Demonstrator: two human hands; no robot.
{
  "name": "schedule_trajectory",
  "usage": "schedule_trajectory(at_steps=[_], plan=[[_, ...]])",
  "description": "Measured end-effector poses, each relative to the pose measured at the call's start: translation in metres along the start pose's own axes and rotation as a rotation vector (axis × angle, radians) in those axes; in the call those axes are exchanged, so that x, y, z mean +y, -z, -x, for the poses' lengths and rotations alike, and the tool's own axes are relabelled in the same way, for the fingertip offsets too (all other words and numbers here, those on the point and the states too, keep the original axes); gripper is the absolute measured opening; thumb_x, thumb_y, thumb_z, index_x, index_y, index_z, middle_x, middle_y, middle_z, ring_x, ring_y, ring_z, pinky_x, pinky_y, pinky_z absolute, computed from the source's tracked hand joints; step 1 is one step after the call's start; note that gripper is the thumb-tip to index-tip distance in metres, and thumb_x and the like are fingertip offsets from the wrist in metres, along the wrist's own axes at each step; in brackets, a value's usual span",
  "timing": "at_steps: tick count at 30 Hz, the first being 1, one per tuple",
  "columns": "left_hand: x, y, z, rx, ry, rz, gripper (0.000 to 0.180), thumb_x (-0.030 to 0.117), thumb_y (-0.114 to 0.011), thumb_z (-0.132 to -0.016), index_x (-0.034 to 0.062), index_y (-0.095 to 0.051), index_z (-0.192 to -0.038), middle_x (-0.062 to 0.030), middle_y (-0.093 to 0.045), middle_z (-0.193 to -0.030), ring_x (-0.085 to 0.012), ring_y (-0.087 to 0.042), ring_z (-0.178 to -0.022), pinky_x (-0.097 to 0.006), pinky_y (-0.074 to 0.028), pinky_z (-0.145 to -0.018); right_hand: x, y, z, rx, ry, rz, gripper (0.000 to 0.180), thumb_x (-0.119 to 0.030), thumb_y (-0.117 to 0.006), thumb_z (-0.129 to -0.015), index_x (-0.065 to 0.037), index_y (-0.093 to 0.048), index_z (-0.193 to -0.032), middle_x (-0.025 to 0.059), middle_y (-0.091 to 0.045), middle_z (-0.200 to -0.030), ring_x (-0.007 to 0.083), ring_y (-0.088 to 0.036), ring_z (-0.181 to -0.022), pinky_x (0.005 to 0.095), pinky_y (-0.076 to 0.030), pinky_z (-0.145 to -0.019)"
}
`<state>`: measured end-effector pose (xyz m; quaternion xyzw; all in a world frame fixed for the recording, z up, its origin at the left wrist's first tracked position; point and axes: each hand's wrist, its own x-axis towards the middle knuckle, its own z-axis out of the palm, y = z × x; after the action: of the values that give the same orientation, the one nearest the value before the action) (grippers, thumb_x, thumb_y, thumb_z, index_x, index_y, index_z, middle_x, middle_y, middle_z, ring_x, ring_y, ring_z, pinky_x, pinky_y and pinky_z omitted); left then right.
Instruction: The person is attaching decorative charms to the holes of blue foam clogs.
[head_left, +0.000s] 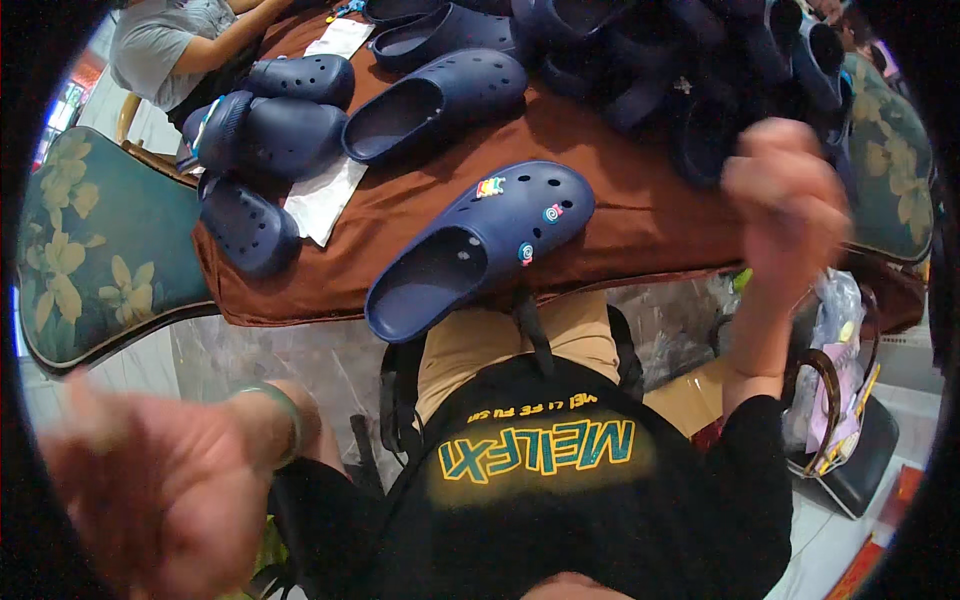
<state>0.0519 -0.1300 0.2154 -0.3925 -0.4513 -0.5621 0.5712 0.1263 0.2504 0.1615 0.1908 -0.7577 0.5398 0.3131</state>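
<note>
A dark blue clog (510, 222) lies at the near edge of the brown-covered table, its heel reaching toward my lap. Three small colourful charms sit on its upper, two of them swirl-shaped. My left hand (170, 480) is raised at the lower left, away from the table and wearing a green bangle. Motion smears its fingers. Over the right side of the table, my right hand (785, 205) is up with its fingers curled in. Blur hides whether anything is inside it. Neither hand touches the clog.
More blue clogs (440, 100) lie on the brown cloth (640, 190), with a dark heap at the back right. White paper (325, 200) lies among those at left. Floral chairs (90, 240) flank the table. Another person's arm (230, 45) rests at the far left. A bag of items stands at right.
</note>
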Motion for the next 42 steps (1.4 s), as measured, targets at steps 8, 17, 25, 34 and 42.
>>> schedule_trajectory(at_steps=[8,17,25,34,42], plan=[[-0.013,-0.014,0.157,-0.913,1.425,0.148,0.026,0.016,-0.048,-0.097,-0.0047,-0.063,-0.09,-0.0107,-0.067,-0.084,-0.0159,-0.063,-0.076,-0.03,-0.05,-0.071,0.164,-0.025,0.1,-0.127,-0.219,0.634,0.022,-0.008,-0.063,-0.083,-0.004,-0.059,-0.104,0.0126,-0.057,-0.099,0.0307,-0.054,-0.095,0.0389,-0.044,-0.083],[-0.02,-0.068,0.206,-0.611,2.045,0.566,0.035,0.019,-0.058,-0.089,0.0005,-0.056,-0.119,-0.0061,-0.062,-0.107,-0.0159,-0.058,-0.099,-0.029,-0.045,-0.09,0.118,-0.069,0.069,-0.378,-0.059,0.495,0.042,-0.019,-0.069,-0.079,-0.008,-0.058,-0.117,0.0114,-0.05,-0.129,0.0345,-0.039,-0.126,0.0454,-0.03,-0.104],[-0.022,-0.068,0.22,-0.498,2.089,0.669,0.042,0.001,-0.058,-0.076,-0.0008,-0.056,-0.118,-0.0062,-0.061,-0.11,-0.0145,-0.058,-0.102,-0.029,-0.045,-0.091,0.138,-0.08,0.08,-0.334,-0.404,0.086,0.026,-0.015,-0.07,-0.079,-0.011,-0.071,-0.105,0.0027,-0.064,-0.118,0.0278,-0.039,-0.129,0.0414,-0.031,-0.107],[-0.023,-0.062,0.223,-0.49,2.032,0.67,0.034,-0.001,-0.056,-0.076,-0.0014,-0.06,-0.11,-0.0035,-0.063,-0.104,-0.012,-0.058,-0.096,-0.026,-0.045,-0.087,0.126,-0.118,0.088,-0.037,-0.003,0.653,0.009,-0.005,-0.064,-0.083,-0.008,-0.063,-0.092,0.0038,-0.067,-0.1,0.0254,-0.06,-0.1,0.0359,-0.04,-0.088],[-0.029,-0.07,0.231,-0.375,1.954,0.709,0.039,-0.004,-0.059,-0.069,-0.0034,-0.059,-0.108,-0.0067,-0.063,-0.1,-0.0151,-0.061,-0.091,-0.028,-0.049,-0.083,0.154,-0.124,0.044,-0.151,-0.128,0.759,0.014,-0.019,-0.056,-0.089,-0.005,-0.056,-0.086,0.0106,-0.058,-0.085,0.0306,-0.056,-0.085,0.041,-0.041,-0.077]])
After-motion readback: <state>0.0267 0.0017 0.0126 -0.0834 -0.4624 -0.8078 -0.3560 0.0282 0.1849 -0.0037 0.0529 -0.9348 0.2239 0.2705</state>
